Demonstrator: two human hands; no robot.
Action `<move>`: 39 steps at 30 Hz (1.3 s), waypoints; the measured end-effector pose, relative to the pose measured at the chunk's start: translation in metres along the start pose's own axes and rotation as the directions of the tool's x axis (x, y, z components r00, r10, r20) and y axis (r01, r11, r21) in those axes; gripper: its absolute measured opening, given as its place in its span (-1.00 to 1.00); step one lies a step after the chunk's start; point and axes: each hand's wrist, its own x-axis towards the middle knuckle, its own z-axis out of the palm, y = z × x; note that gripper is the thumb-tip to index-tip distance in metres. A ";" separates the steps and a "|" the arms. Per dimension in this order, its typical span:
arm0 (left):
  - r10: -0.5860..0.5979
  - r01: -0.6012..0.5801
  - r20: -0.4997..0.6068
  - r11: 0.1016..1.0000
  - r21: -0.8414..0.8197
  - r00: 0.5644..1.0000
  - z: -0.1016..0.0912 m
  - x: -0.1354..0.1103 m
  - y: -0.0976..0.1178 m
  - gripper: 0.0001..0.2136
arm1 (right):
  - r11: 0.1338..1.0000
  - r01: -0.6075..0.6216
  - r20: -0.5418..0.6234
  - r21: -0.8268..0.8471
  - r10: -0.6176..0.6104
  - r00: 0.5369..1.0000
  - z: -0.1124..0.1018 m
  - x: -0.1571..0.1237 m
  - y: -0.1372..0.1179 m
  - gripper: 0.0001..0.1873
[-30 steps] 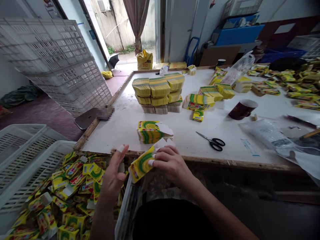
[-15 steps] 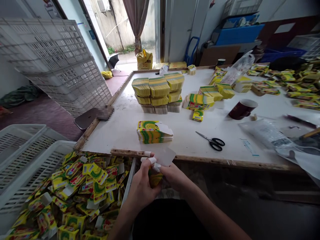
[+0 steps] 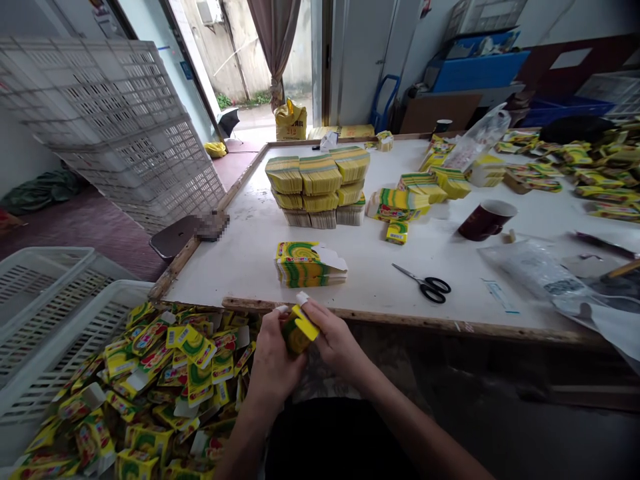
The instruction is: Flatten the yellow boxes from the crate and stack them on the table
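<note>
Both my hands grip one small yellow and green carton (image 3: 299,330) just below the table's near edge. My left hand (image 3: 273,363) wraps its left side, and my right hand (image 3: 335,340) pinches its right side with a taped fingertip on top. The carton's end flap is folded down. Directly beyond it on the white table (image 3: 240,260) lies a short stack of flat carton blanks (image 3: 306,264). A white plastic crate (image 3: 75,373) at my lower left is heaped with folded cartons (image 3: 165,380) of the same print.
Taller stacks of blanks (image 3: 317,183) stand mid-table, with more piles (image 3: 415,193) to their right. Black-handled scissors (image 3: 425,283), a dark red mug (image 3: 487,219) and a clear plastic bag (image 3: 545,277) lie at right. White crates (image 3: 115,127) lean against the left wall.
My left hand came up from the crate to join the right on the carton. The white flap that stuck up half a second ago is now folded shut.
</note>
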 end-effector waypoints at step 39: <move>-0.580 0.035 -0.323 0.520 -0.853 0.747 -0.040 -0.008 -0.036 -0.46 | 0.997 -0.074 -0.057 0.024 0.075 0.996 -0.012 0.039 0.022 -0.31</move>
